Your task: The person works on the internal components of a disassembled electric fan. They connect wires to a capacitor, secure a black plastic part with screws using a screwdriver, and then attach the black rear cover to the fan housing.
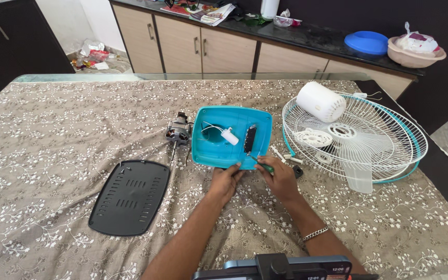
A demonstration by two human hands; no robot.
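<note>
A turquoise plastic fan base shell (211, 150) lies open side up in the middle of the table, with a white capacitor (229, 136) on thin wires and a black switch block (250, 138) inside. My left hand (225, 181) grips the shell's near rim. My right hand (281, 179) holds a green-handled screwdriver (263, 165), its tip pointing into the shell near the switch block. A bracelet sits on my right wrist.
A fan motor (178, 132) lies left of the shell, and a black vented base plate (130, 196) lies nearer left. White wire fan guards (385, 129) with a white motor cover (321, 101) and clear blade lie right. Small screws and knobs (290, 158) lie between. A counter with bowls stands behind.
</note>
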